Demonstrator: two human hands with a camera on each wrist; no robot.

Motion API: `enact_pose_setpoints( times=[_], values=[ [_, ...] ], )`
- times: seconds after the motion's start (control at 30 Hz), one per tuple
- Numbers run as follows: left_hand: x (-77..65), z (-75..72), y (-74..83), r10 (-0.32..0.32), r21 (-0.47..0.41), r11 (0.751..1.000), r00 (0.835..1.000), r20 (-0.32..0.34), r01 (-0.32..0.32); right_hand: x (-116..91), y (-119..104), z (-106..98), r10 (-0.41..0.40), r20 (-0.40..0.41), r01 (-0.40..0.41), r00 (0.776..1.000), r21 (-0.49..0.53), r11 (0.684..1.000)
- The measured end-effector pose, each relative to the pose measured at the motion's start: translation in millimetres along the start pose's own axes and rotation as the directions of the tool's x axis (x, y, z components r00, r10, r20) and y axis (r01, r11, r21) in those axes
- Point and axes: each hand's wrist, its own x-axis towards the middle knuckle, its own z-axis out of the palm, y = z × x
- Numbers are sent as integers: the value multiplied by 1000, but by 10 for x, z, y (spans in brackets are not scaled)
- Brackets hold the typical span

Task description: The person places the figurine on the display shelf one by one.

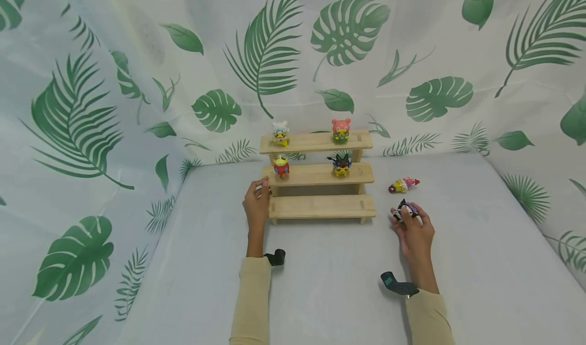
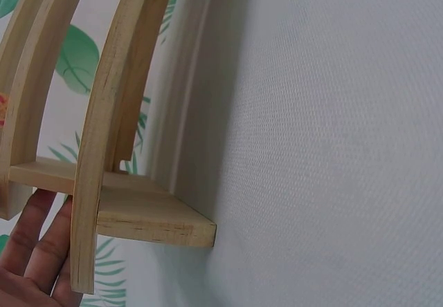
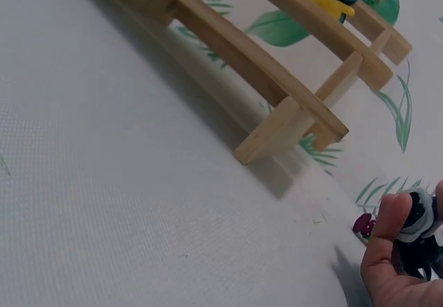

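My right hand (image 1: pixel 415 233) holds a small black, white and purple figurine (image 1: pixel 406 210) above the table, to the right of a three-step wooden shelf (image 1: pixel 320 207). In the right wrist view the fingers partly cover this dark figurine (image 3: pixel 418 217). At the shelf's left end is my left hand (image 1: pixel 256 202). Its fingers (image 2: pixel 52 248) reach to the wooden side of the shelf, extended, in the left wrist view. Behind the right hand, a pink, yellow and white figurine (image 1: pixel 404 184) lies on its side on the table.
On the top step stand a white-hooded figurine (image 1: pixel 280 134) and a pink-hooded one (image 1: pixel 341 131). The middle step carries a red-and-yellow figurine (image 1: pixel 281 167) and a black-hooded one (image 1: pixel 341 166). A leaf-printed cloth (image 1: pixel 284 80) hangs behind the white table (image 1: pixel 320 284).
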Motion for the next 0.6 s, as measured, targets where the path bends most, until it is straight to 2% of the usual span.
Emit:
enact_pose_setpoints(
  times=[0.1,0.37,0.6],
  values=[
    [2,0,-7,3,1,1000,1000,0,-3,-19,17,10,-38,32,40,999,-36,999],
    [-9,-5,-16,-6,11,1000,1000,1,6,-41,38,37,-101,100,105,990,-30,994],
    [2,-6,-15,-2,8,1000,1000,5,1,-45,65,88,-148,121,159,982,-79,984]
  ],
)
